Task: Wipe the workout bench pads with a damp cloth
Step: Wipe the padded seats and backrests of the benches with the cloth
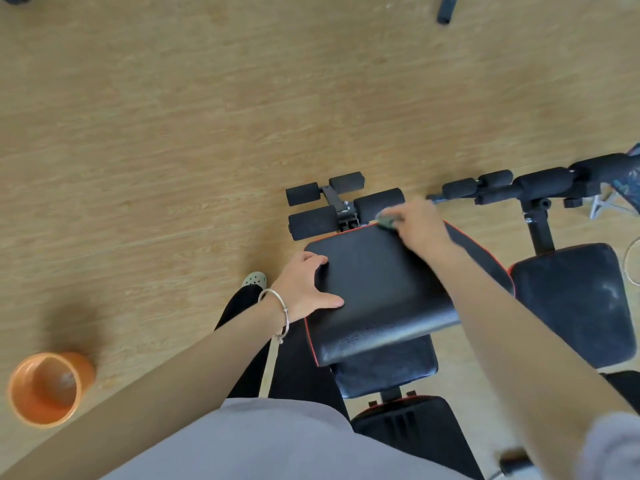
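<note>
— Where has the cloth (386, 220) got to?
— It's in the right hand (419, 227), just right of centre in the frame. The grip is clenched round it, so only a small dark greenish wad shows past the fingers, and that part is blurred. It sits at the far edge of the bench pad (381, 289), by its upper right corner.
— What does the pad look like?
— Black and smooth with a soft sheen, and a thin red piping runs along the rim. It fills the middle right of the frame. Its near end has a patch of fine dimples.
— And the other hand?
— The left hand (306, 287) lies on the pad's left edge with its grip released. The fingers rest at the corner and the thumb stretches across the top surface. A silver bangle (277, 308) hangs on that wrist.
— What's around the pad?
— Black foam rollers (311, 223) on a metal post sit just above it in the frame. Below it is a smaller seat pad (384, 372), which looks duller. To the right is a second bench's pad (575, 303), black with whitish smears.
— And lower down?
— The pale wood floor (173, 133), with an orange pot (85, 370) at the lower left, well apart from the bench. There's something whitish inside it; I can't tell what.
</note>
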